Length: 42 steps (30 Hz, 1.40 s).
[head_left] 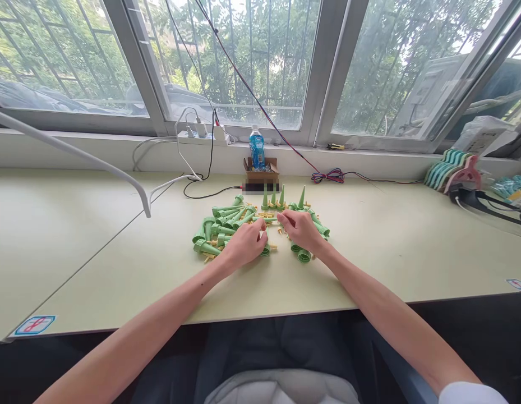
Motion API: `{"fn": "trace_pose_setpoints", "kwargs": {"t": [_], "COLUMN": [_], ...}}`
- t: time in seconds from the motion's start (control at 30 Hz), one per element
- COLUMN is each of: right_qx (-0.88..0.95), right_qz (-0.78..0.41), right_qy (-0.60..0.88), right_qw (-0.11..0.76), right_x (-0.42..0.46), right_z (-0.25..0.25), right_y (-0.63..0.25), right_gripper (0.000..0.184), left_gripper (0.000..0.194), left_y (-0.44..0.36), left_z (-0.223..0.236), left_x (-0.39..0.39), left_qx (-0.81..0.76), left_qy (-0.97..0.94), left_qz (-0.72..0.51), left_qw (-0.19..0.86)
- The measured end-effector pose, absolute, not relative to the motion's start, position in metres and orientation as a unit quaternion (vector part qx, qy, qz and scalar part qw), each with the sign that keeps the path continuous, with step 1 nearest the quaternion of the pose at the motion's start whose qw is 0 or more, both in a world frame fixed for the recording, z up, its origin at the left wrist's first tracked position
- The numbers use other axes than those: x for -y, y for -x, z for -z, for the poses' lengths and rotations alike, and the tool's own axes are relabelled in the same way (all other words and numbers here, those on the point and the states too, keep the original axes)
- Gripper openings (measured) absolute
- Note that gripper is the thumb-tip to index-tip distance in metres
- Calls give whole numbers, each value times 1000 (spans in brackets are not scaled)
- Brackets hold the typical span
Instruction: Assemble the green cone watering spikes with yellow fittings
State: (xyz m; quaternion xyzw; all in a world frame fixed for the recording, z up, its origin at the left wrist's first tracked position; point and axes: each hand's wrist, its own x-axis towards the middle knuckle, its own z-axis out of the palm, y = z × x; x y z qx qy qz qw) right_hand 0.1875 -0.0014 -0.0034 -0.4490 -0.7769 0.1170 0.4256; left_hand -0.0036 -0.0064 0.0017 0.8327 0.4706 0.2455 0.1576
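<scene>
My left hand (pixel 248 242) is curled, its fingers closed around a green plastic watering spike (pixel 265 251) whose threaded open end points toward me. A small yellow valve (pixel 273 247) sticks out beside that end. My right hand (pixel 301 229) hovers over the right part of the heap in a pinch; what lies between its fingertips is too small to make out. Several more green spikes (pixel 207 247) lie heaped left of my left hand, with yellow valves among them. Behind the hands, several spikes (pixel 302 198) stand upright, tips up. Others (pixel 304 256) lie under my right wrist.
A small cardboard box (pixel 262 175) with a blue-liquid bottle (pixel 257 148) stands at the back, by the window sill. A coiled cable (pixel 328 176) lies to its right. Hangers (pixel 451 171) and a black strapped device (pixel 474 197) sit far right. A white tube (pixel 96 157) crosses the left.
</scene>
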Motion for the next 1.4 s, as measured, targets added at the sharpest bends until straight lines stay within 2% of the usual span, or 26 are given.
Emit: {"fn": "trace_pose_setpoints", "kwargs": {"t": [0.1,0.23,0.3,0.63,1.03,1.27,1.4], "right_qx": [780,786,790,812,825,828,829], "right_qz": [-100,-82,-74,-53,-90,-104,-111], "right_qy": [453,463,470,472,477,488,485], "right_qw": [419,401,387,339,289,256,255], "right_x": [0,-1,-2,-9,-9,-8,-11], "right_z": [4,6,7,13,11,7,10], "right_y": [-189,-190,-191,-195,-196,-194,-195], "right_gripper": [42,33,28,15,21,24,24], "left_gripper": [13,41,45,38,32,12,8], "left_y": [4,5,5,5,3,3,2], "left_z": [-4,-7,-6,2,-2,-3,-2], "left_x": [7,4,2,-1,3,4,4], "left_qx": [-472,-463,-460,-462,-449,-438,-434], "left_qy": [-827,-825,-825,-818,-815,-817,-816], "left_qz": [-267,-308,-318,-330,-350,-355,-360], "left_qw": [151,99,85,90,106,126,125]}}
